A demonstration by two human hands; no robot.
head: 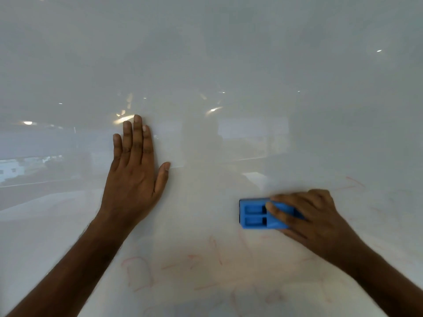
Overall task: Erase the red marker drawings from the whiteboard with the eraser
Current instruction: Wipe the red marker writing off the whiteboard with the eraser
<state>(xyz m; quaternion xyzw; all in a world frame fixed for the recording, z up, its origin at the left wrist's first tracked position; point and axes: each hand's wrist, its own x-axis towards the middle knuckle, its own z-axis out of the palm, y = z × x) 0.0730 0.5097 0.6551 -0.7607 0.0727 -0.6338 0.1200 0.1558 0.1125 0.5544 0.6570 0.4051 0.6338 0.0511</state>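
A glossy whiteboard (217, 65) fills the whole view. My right hand (313, 216) grips a blue eraser (254, 213) and presses it flat against the board at the lower right. My left hand (135, 170) lies flat on the board at centre left, fingers together and pointing up, holding nothing. Faint, smeared red marker drawings (206, 264) spread across the lower part of the board below the eraser. More pale red strokes (352, 184) show up and to the right of my right hand.
The board's surface reflects ceiling lights (123, 118) and a dim room. No frame, tray or edge of the board is in view.
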